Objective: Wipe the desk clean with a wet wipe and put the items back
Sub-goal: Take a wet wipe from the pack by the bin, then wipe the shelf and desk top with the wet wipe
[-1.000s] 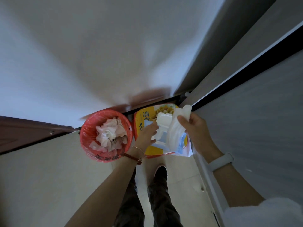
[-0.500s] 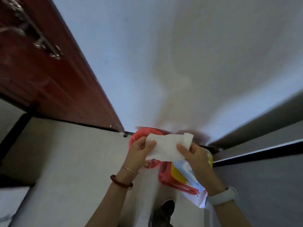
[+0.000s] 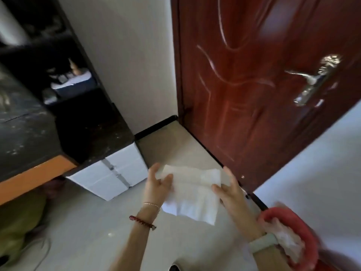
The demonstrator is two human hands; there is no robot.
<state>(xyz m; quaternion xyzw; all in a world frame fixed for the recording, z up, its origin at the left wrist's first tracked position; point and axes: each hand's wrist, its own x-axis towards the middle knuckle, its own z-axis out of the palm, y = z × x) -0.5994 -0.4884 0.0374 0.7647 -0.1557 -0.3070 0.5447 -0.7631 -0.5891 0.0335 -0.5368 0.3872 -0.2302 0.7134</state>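
Wet wipe (image 3: 192, 192): now unfolded, stretched mid-air between left hand (image 3: 156, 184) and right hand (image 3: 227, 189), thumbs pinching side edges. View swung from red bin (image 3: 304, 227), near right, toward dark desk (image 3: 29, 133), far left. Wiping likely next.

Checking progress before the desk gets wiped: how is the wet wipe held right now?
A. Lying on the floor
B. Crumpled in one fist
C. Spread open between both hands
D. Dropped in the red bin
C: the wet wipe is stretched out flat, the left hand pinching one edge and the right hand the other.

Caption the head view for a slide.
Both hands, left and right, spread a wet wipe near the red door; desk at left.
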